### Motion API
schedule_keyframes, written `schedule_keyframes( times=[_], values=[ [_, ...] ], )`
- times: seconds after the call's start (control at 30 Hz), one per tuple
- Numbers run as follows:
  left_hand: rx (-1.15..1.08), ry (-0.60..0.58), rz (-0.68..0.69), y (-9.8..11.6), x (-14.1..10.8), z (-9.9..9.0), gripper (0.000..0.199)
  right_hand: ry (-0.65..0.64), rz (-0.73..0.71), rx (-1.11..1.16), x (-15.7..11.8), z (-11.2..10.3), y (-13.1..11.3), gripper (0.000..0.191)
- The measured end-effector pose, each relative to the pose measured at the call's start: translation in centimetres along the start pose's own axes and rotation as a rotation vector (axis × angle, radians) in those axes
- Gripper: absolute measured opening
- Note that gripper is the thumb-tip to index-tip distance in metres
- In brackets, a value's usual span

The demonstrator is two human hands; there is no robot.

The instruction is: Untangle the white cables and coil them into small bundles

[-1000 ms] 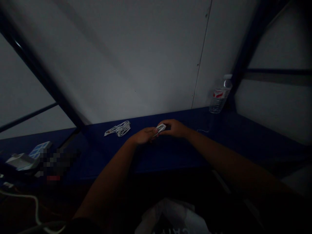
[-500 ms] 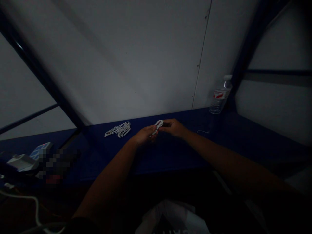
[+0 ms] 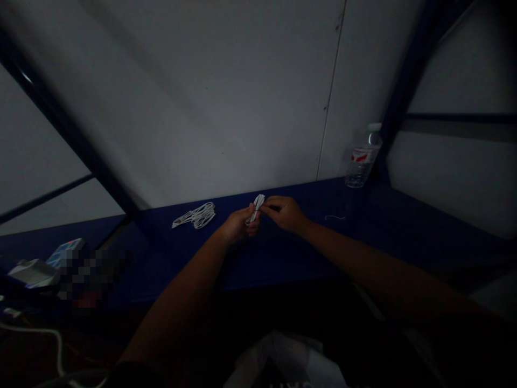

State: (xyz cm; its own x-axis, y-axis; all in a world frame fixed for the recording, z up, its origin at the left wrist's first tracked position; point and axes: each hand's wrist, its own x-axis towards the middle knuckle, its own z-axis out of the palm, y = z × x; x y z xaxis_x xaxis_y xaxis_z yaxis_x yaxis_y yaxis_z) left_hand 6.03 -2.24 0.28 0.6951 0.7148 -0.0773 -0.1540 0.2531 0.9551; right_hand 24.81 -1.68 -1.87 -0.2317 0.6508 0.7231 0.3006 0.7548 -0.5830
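Note:
A small coiled bundle of white cable (image 3: 259, 201) is upright between my hands, above the blue table. My left hand (image 3: 241, 223) is wrapped round its lower part. From the right, my right hand (image 3: 285, 211) pinches at the middle of the bundle, where a dark band or tie seems to cross it; what exactly the fingertips hold is too small to tell. A second, looser coil of white cable (image 3: 201, 215) lies on the table to the left of my left hand.
Against the back right corner stands a clear bottle (image 3: 361, 161). A short thin white piece (image 3: 335, 217) lies right of my hands on the blue table (image 3: 283, 264). White devices (image 3: 32, 272) and cables sit far left. A pale wall rises behind.
The bundle stands more upright and shows more of its loops. My left fingers have closed round its lower part, and my right fingertips have moved from its top loop to its middle.

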Motion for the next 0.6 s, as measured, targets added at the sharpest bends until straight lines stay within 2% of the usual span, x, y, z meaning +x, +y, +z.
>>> schedule_keyframes(
  times=[0.1,0.17,0.37,0.6],
  values=[
    [-0.1,-0.035,-0.083,0.3,-0.2,0.0,0.041,0.016,-0.135,-0.12,0.0,-0.2,-0.5,0.019],
    [-0.161,-0.067,-0.14,0.6,-0.4,0.0,0.039,0.013,-0.165,-0.139,0.0,-0.4,-0.8,0.019],
    [-0.233,-0.065,-0.189,1.4,-1.0,0.0,0.038,-0.059,-0.119,-0.134,0.1,-0.8,-1.5,0.02],
    [-0.153,-0.023,-0.207,1.3,-0.7,-0.2,0.043,-0.119,-0.09,-0.14,0.0,-1.0,-1.7,0.02]
  ],
)
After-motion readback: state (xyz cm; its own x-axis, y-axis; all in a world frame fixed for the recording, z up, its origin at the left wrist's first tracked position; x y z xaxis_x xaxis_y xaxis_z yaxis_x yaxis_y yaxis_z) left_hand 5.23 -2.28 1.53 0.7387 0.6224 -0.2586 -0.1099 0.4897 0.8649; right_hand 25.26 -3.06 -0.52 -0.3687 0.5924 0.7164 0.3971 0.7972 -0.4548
